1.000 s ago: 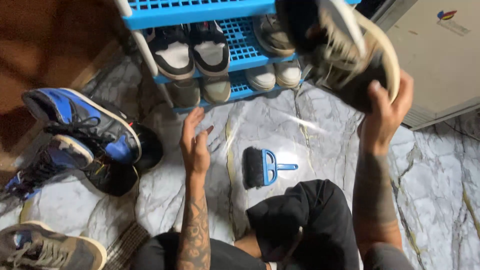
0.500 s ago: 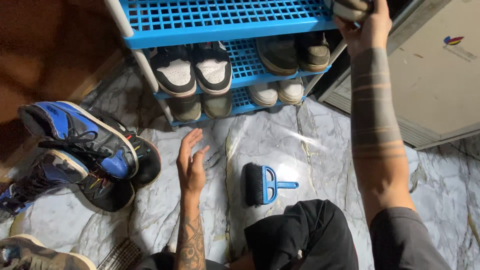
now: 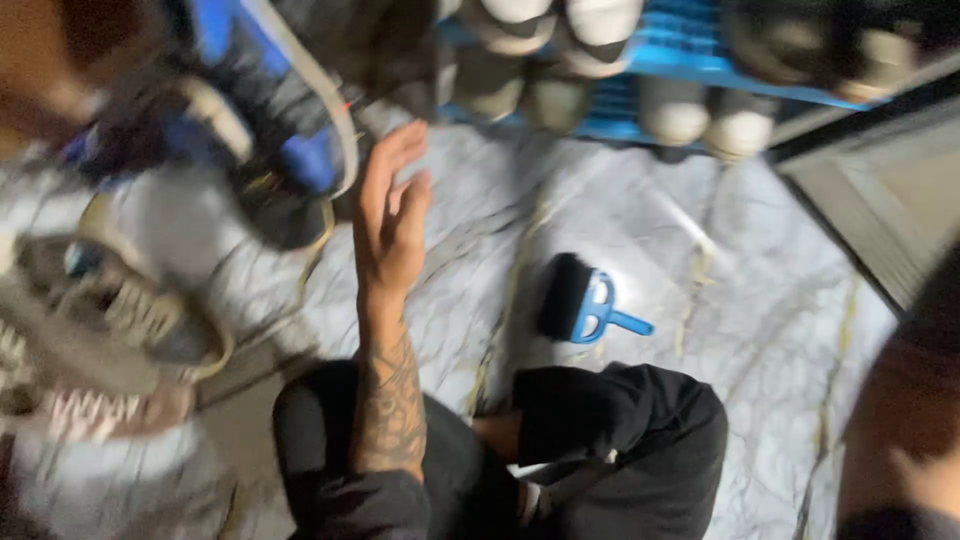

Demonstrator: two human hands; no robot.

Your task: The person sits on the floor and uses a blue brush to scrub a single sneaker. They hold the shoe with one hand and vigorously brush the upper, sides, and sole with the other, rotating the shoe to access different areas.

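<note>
The picture is blurred by head motion. My left hand [image 3: 390, 215] is raised over the marble floor [image 3: 720, 300] with its fingers straight and apart, holding nothing. It hovers just right of a blue and black sneaker [image 3: 275, 130]. My right hand is out of the picture; only a blurred stretch of that arm [image 3: 905, 420] shows at the right edge. A blue hand brush with black bristles [image 3: 585, 303] lies on the floor between my arms, in front of my black-clad knees [image 3: 610, 440].
A blue plastic shoe rack [image 3: 690, 50] with several pairs of shoes runs along the top. A grey-brown sneaker [image 3: 100, 330] lies at the left. A pale cabinet edge [image 3: 870, 200] stands at the right.
The view has swung down and to the left. My right hand, which was lifting a dark shoe to the rack's top shelf, has left the picture. My left hand stays raised and open.
</note>
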